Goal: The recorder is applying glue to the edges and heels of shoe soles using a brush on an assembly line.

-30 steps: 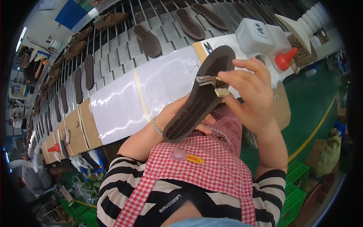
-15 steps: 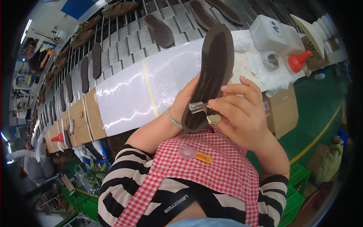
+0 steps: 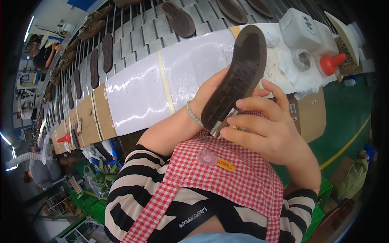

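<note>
My left hand [image 3: 208, 92] grips a dark brown shoe sole [image 3: 239, 67] by its side, with most of its fingers hidden behind it. The sole is tilted, its recessed, gridded face toward me. My right hand [image 3: 269, 125] holds what looks like a small flat brush with a metal ferrule [image 3: 217, 128], pinched between thumb and fingers. Its tip lies against the lower end of the sole, and the fingers partly cover the handle.
A slatted metal conveyor [image 3: 139, 34] carries several brown soles [image 3: 178, 20] beyond the white sheet-covered worktop [image 3: 137, 101]. At right stand a white plastic jug [image 3: 298, 30], a clear jar [image 3: 302, 59] and a red nozzle-topped object [image 3: 332, 63]. Cardboard [image 3: 314, 117] hangs at the worktop's right edge.
The sole in my left hand has moved right and turned a little. The brush's metal end has swung from lying across the sole to its lower edge. The whole view has shifted slightly.
</note>
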